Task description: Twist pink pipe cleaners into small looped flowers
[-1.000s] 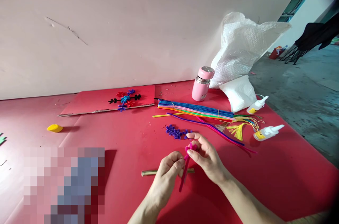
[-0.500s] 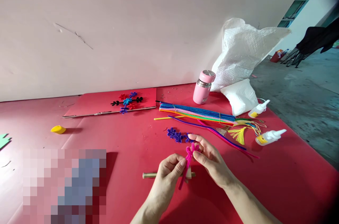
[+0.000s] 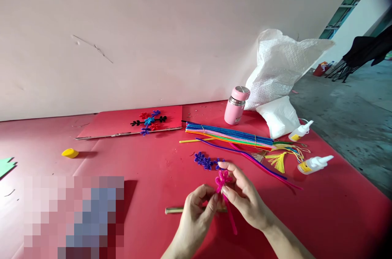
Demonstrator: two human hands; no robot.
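A bright pink pipe cleaner (image 3: 223,178), bent into flower loops with a loose tail hanging down, is held between my two hands. My left hand (image 3: 199,206) pinches its lower left side between thumb and fingertips. On the other side, my right hand (image 3: 245,198) grips the loops with the thumb, index finger raised. Just beyond the fingertips lie several purple pipe-cleaner flowers (image 3: 204,161). Under my hands rests a thin greenish stick-like tool (image 3: 174,210), its right part mostly hidden.
A bundle of coloured pipe cleaners (image 3: 226,134) lies behind, with loose purple and pink ones (image 3: 260,163) nearby. Two glue bottles (image 3: 315,164) and a pink flask (image 3: 235,108) stand right. A red board (image 3: 113,122) bears finished flowers. A yellow object (image 3: 70,153) sits left.
The pink tail has swung from lower left to lower right as the flower turned in my fingers. Both hands still hold it. The view has tilted slightly upward.
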